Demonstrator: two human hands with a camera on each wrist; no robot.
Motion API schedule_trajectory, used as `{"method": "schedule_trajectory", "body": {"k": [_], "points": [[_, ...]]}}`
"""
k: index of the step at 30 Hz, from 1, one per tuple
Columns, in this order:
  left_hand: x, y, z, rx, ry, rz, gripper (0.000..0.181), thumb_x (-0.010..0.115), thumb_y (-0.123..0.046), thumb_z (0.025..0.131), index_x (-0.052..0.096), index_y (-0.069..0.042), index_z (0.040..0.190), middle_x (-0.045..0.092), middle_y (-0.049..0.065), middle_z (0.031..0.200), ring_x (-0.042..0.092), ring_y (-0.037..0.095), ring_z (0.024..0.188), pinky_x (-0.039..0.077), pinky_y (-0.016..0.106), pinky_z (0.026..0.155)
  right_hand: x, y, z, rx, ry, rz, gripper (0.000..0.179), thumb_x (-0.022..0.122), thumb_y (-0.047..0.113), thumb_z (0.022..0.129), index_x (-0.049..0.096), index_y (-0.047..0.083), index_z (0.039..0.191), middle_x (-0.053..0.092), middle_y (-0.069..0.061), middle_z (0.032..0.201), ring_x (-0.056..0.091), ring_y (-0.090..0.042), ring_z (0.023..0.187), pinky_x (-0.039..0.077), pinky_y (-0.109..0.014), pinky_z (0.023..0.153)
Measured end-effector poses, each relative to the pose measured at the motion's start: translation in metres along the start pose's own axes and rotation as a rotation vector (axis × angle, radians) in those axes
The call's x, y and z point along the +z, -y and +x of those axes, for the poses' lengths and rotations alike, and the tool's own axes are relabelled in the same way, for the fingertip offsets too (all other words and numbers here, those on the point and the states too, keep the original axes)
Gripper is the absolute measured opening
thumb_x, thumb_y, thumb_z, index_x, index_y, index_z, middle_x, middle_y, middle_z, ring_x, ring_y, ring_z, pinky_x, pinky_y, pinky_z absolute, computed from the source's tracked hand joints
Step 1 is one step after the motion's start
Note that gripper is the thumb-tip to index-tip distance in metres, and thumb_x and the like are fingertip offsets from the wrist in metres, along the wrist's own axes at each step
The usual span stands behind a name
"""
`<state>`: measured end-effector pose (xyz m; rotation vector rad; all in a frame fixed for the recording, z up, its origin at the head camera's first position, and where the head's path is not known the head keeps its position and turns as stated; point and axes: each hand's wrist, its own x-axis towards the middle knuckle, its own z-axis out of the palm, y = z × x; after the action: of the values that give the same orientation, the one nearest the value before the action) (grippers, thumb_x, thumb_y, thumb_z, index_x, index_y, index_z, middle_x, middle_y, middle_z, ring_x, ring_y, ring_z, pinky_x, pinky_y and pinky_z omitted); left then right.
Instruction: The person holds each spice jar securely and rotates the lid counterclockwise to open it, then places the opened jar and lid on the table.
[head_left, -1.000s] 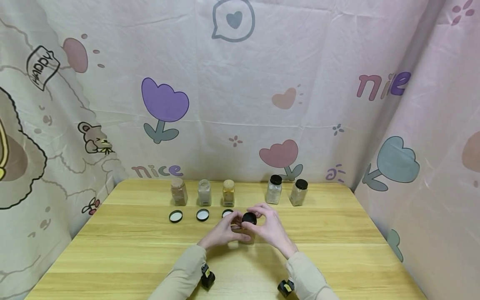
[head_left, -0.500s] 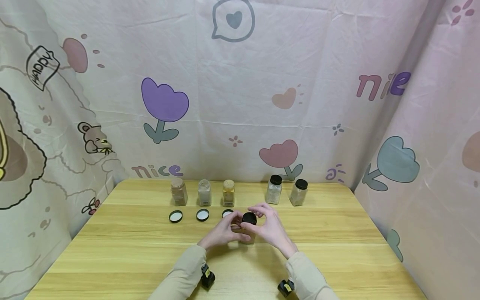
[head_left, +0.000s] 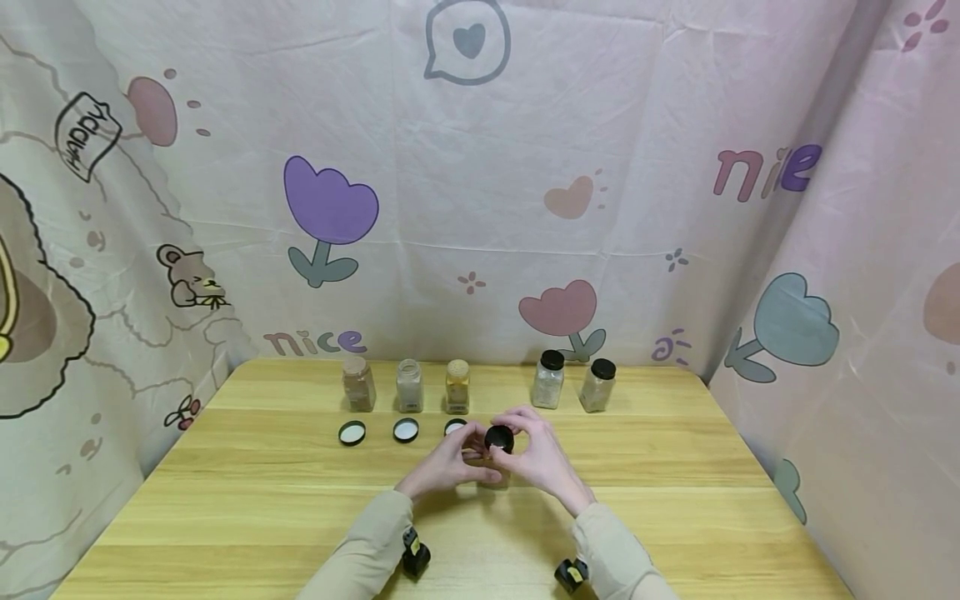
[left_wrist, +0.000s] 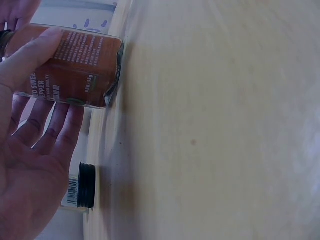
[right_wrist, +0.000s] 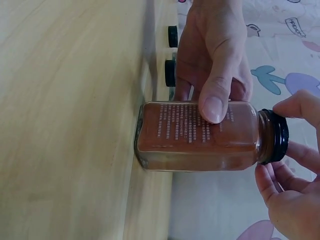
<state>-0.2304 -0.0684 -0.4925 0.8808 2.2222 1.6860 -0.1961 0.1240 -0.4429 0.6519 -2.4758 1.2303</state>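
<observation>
My left hand (head_left: pixel 450 462) grips the body of a square glass spice jar (right_wrist: pixel 175 135), thumb across its front and fingers behind. Reddish-brown powder fills most of it, and white print with part of "sweet pepper" shows in the left wrist view. The jar stands upright, its base right at the tabletop. My right hand (head_left: pixel 546 454) pinches the black screw lid (right_wrist: pixel 278 137) between thumb and fingers. That lid sits on the jar's neck. Just beyond my left hand lies a loose black lid (head_left: pixel 454 426), partly hidden by the fingers.
Along the back stand three lidless jars, brown (head_left: pixel 358 387), pale (head_left: pixel 408 388) and yellow (head_left: pixel 457 390). Two black-lidded jars (head_left: pixel 548 382) (head_left: pixel 597 387) are at back right. Loose lids (head_left: pixel 352 432) (head_left: pixel 406 430) lie white side up before the open ones. A printed curtain (head_left: pixel 450 275) hangs behind the table.
My right thumb has shifted slightly on the front of the lid, and the lid's top looks a little different in angle. The left hand and the jar body keep their place.
</observation>
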Motion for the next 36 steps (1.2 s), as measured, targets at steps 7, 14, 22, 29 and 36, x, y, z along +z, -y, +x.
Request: {"method": "schedule_trajectory", "body": {"k": [7,14,22,29,36], "points": [[0.0000,0.0017,-0.0001,0.000,-0.007,-0.030,0.046,0.084,-0.008,0.081,0.056,0.001,0.117,0.064,0.016,0.115,0.063,0.013,0.103,0.055,0.021,0.098,0.0004,0.0012,-0.0017,0.086,-0.032,0.009,0.043,0.089,0.023,0.074,0.074,0.009,0.111,0.067,0.000,0.105,0.057,-0.015,0.096,0.053,-0.042,0.086],[-0.0002,0.0028,0.0007,0.005,-0.002,-0.017,0.046,0.083,-0.009,0.082,0.056,0.000,0.117,0.064,0.016,0.116,0.063,0.012,0.102,0.055,0.019,0.096,-0.0004,0.0024,-0.0007,0.064,-0.034,-0.010,0.035,0.087,0.014,0.075,0.076,0.008,0.108,0.068,0.000,0.099,0.056,-0.013,0.089,0.049,-0.024,0.080],[-0.0006,0.0032,0.0017,0.009,0.004,-0.027,0.048,0.084,-0.009,0.082,0.056,0.001,0.119,0.065,0.016,0.117,0.064,0.014,0.103,0.056,0.020,0.096,-0.0021,0.0035,-0.0005,0.035,0.012,0.012,0.039,0.083,0.012,0.077,0.073,0.006,0.114,0.069,-0.004,0.109,0.060,-0.017,0.095,0.055,-0.038,0.086],[0.0002,0.0023,0.0015,0.009,0.003,-0.040,0.047,0.084,-0.008,0.081,0.056,0.001,0.118,0.063,0.017,0.117,0.063,0.014,0.104,0.056,0.022,0.098,0.0014,0.0028,0.0007,0.096,-0.042,0.007,0.039,0.090,0.022,0.073,0.074,0.011,0.107,0.066,0.000,0.099,0.054,-0.014,0.088,0.045,-0.024,0.078],[0.0004,0.0021,0.0011,0.006,0.002,-0.025,0.046,0.084,-0.008,0.081,0.056,0.001,0.117,0.064,0.017,0.116,0.063,0.013,0.103,0.055,0.020,0.097,0.0005,0.0028,0.0001,0.062,-0.036,0.005,0.032,0.085,0.012,0.074,0.076,0.010,0.105,0.068,0.000,0.098,0.055,-0.012,0.086,0.048,-0.024,0.077]]}}
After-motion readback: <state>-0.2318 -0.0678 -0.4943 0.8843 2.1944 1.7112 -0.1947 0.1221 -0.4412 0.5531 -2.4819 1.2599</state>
